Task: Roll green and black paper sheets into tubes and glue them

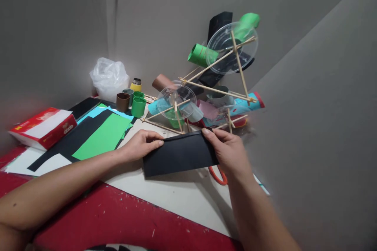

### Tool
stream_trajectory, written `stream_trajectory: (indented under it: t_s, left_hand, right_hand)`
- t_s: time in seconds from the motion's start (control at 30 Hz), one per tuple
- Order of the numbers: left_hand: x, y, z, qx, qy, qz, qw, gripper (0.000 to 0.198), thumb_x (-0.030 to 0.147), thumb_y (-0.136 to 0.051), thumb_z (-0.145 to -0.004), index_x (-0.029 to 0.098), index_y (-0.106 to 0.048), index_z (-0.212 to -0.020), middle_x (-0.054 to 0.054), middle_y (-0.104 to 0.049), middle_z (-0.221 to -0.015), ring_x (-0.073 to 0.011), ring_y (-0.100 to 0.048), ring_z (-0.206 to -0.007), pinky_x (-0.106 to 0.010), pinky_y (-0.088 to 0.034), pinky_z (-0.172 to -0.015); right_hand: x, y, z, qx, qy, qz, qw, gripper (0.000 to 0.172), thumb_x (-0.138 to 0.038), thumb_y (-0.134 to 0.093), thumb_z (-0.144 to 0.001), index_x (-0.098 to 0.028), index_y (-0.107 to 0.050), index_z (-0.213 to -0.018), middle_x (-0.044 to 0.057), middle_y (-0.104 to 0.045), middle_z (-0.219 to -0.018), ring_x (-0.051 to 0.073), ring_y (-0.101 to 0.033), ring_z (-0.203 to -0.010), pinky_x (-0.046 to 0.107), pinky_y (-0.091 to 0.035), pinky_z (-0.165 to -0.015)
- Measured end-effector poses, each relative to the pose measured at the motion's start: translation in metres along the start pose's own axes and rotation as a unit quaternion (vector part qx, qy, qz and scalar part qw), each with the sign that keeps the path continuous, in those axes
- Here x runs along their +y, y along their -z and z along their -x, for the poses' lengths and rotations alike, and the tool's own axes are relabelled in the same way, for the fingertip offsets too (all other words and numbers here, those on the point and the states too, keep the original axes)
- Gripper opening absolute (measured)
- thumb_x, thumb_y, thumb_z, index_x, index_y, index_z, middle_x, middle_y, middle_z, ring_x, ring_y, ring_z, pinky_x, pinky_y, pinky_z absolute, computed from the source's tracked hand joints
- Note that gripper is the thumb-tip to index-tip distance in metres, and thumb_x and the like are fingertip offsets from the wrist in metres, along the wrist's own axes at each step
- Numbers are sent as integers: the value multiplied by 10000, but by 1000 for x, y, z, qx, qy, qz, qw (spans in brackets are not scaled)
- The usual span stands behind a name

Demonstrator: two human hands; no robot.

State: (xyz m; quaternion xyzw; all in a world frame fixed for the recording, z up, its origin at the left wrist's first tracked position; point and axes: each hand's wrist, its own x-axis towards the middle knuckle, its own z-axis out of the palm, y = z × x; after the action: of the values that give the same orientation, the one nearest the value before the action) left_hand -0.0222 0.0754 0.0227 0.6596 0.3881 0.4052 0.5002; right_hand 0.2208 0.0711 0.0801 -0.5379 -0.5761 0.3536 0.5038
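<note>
A strip of black paper (181,157) is held up over the pale board, its top edge folded over in a narrow band. My left hand (144,143) pinches that fold at its left end, thumb in front. At the other end, my right hand (225,149) grips the top corner between thumb and fingers. Below the right hand, an orange scissor handle (218,175) shows in part; the rest is hidden. Just behind the paper stand wheel models of clear plastic lids (176,100), wooden sticks and coloured paper tubes.
A taller wheel on a stick frame (216,88) rises at the back right against the wall. On the left lie green paper (103,135), black and white sheets, and a red tissue pack (44,127). Paper cups (138,106), a yellow bottle (136,84) and a plastic bag (108,78) stand behind.
</note>
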Motion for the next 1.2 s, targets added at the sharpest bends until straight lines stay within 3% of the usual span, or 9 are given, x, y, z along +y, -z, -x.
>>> stream_trajectory:
  t_s: [0.2, 0.53, 0.6, 0.7, 0.8, 0.87, 0.97, 1.07, 1.2]
  left_hand:
    - [16, 1, 5, 90, -105, -47, 989, 216, 221, -600, -822, 179, -730, -990, -46, -735, -970, -159, -656, -868, -256, -506, -776]
    - [59, 7, 18, 142, -122, 69, 980, 141, 185, -667, -772, 199, -764, -874, -18, -743, -846, -123, -636, -785, -195, -477, -721]
    - [62, 11, 20, 136, -117, 108, 978, 144, 187, -677, -767, 214, -765, -878, -11, -742, -841, -117, -633, -769, -192, -477, -711]
    - [67, 18, 23, 139, -122, 127, 974, 158, 166, -659, -777, 234, -766, -871, 3, -742, -831, -103, -631, -748, -179, -472, -696]
    - [76, 24, 27, 157, -147, 54, 975, 192, 118, -625, -781, 227, -772, -838, 2, -746, -813, -103, -641, -745, -164, -470, -673]
    - [82, 24, 31, 148, -171, -16, 974, 210, 91, -604, -780, 210, -771, -828, -6, -750, -810, -112, -656, -747, -165, -479, -665]
    - [85, 17, 36, 87, -210, -102, 968, 237, 60, -564, -790, 182, -760, -845, -20, -753, -814, -121, -676, -742, -169, -496, -668]
    - [83, 5, 40, 19, -236, -149, 960, 247, 46, -530, -809, 152, -746, -864, -39, -749, -814, -129, -685, -749, -178, -507, -692]
    - [78, -6, 42, -18, -228, -159, 960, 230, 64, -522, -839, 139, -734, -885, -56, -749, -837, -141, -691, -777, -193, -511, -725]
  right_hand:
    - [-12, 20, 1, 32, 0, -33, 999, 330, -461, -753, -696, -170, -619, -616, -62, -453, -507, 88, -395, -449, 211, -323, -422]
    - [-24, 30, 5, 90, 15, -181, 979, 227, -395, -821, -645, -210, -712, -719, -35, -624, -581, 107, -518, -459, 219, -441, -434]
    - [-25, 30, 6, 81, 4, -194, 978, 222, -393, -826, -642, -214, -714, -708, -36, -629, -570, 104, -525, -455, 210, -445, -430]
    - [-25, 34, 4, 11, -12, -174, 985, 228, -394, -826, -649, -209, -727, -739, -21, -659, -594, 119, -579, -504, 213, -482, -475]
    - [-28, 42, 1, -31, 11, -115, 993, 292, -412, -810, -672, -218, -746, -880, 13, -726, -730, 154, -657, -652, 232, -529, -585]
    - [-34, 48, 2, 14, 55, -87, 995, 323, -444, -785, -695, -240, -739, -942, 27, -749, -825, 173, -687, -754, 256, -549, -673]
    - [-46, 53, 12, 78, 131, -32, 988, 292, -465, -733, -744, -262, -735, -954, 33, -757, -882, 201, -696, -843, 315, -548, -776]
    - [-56, 48, 29, -10, 171, 100, 980, 254, -452, -664, -810, -243, -750, -926, 55, -756, -899, 226, -684, -859, 340, -530, -789]
    - [-60, 29, 42, -261, 197, 180, 928, 248, -390, -602, -877, -213, -739, -984, 73, -740, -974, 219, -658, -882, 315, -497, -798]
